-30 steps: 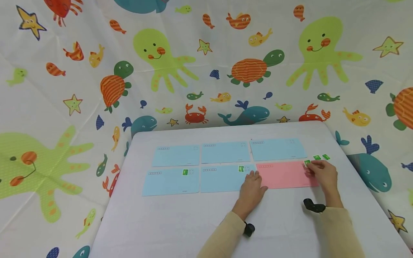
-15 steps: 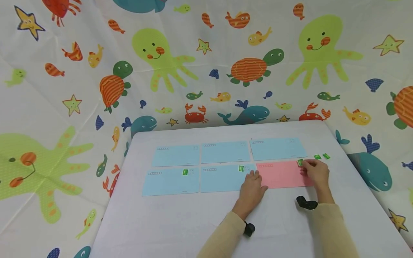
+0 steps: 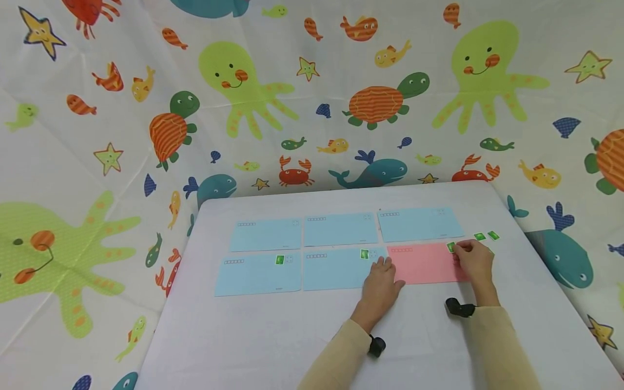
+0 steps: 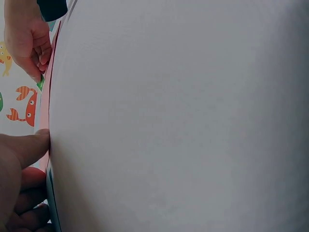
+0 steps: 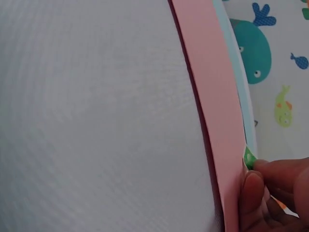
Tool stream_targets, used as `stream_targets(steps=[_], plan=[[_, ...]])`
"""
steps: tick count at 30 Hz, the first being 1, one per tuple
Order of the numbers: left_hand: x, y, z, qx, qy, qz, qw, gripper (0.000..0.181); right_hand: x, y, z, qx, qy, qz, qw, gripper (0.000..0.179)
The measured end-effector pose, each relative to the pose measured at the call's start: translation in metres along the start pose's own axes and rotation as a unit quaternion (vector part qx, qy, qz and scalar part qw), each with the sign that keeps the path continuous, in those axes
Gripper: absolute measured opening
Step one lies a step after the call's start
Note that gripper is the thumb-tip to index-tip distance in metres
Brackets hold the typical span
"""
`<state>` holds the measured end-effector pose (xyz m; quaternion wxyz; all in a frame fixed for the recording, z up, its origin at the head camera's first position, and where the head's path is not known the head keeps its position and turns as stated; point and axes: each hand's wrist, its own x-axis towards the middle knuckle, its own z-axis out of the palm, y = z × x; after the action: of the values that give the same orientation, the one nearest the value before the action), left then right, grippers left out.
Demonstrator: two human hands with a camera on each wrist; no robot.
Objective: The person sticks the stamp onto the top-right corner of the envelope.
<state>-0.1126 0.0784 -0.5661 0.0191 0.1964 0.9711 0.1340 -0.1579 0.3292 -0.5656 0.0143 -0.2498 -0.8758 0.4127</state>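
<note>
My right hand [image 3: 475, 265] pinches a small green stamp [image 3: 450, 247] by its right side, over the upper right part of a pink envelope [image 3: 421, 265]. The right wrist view has the stamp [image 5: 249, 157] between thumb and fingertips, close to the envelope's surface. Flat fingers of my left hand [image 3: 379, 290] rest where the pink envelope meets a blue envelope [image 3: 336, 273]. In the left wrist view its thumb [image 4: 31, 147] presses the pink edge. One stamp [image 3: 364, 254] lies on that blue envelope, another stamp [image 3: 280, 260] on the blue envelope [image 3: 253, 279] at the left.
Behind lies a row of three blue envelopes, left [image 3: 265, 235], middle [image 3: 340, 231] and right [image 3: 419, 225]. Two loose green stamps [image 3: 480, 236] sit on the white tablecloth [image 3: 253, 341] beyond my right hand. A curtain [image 3: 273, 151] with sea animals hangs behind the table.
Holding the stamp, my right hand has moved left over the pink envelope's upper right corner, slowing in the last half second. My left hand stays where it was.
</note>
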Motion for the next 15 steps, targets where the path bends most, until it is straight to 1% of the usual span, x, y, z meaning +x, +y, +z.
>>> stream_targets(steps=[8, 15], plan=[[0.0004, -0.0007, 0.0001, -0.001, 0.002, 0.005, 1.0, 0.05, -0.0006, 0.0012, 0.0018, -0.023, 0.015, -0.02, 0.9994, 0.033], [0.0015, -0.0014, 0.0018, -0.005, 0.003, 0.002, 1.0, 0.05, -0.0015, 0.0007, 0.0022, -0.034, 0.019, -0.029, 0.9988, 0.032]])
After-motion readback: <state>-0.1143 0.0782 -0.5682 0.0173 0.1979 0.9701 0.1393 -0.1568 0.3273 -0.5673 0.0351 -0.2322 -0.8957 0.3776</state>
